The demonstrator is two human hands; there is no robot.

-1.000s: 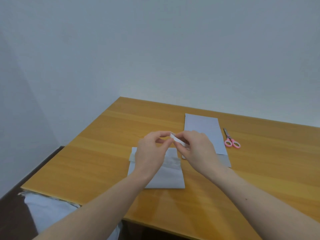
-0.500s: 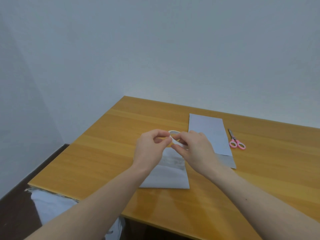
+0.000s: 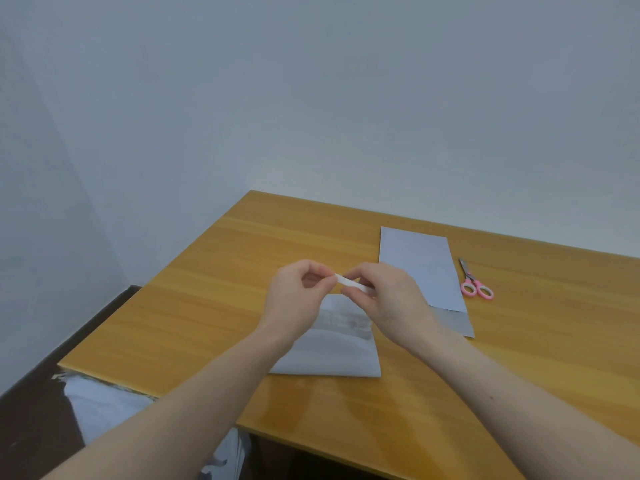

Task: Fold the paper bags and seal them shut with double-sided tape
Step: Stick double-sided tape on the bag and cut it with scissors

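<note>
The wooden counter [image 3: 194, 306] is filling the lower frame, carrying two paper bags. The flat bag [image 3: 419, 268], right of centre, is lying unfolded, apparently awaiting its turn. The nearer bag [image 3: 332, 355], at centre, is sitting folded over, though I judge it not yet sealed. Above it the left hand [image 3: 294, 303] and right hand [image 3: 391, 303] are each pinching an end of a white tape strip [image 3: 353, 284], their grip closed on it. Pink scissors [image 3: 476, 285] are lying just beside the flat bag.
</note>
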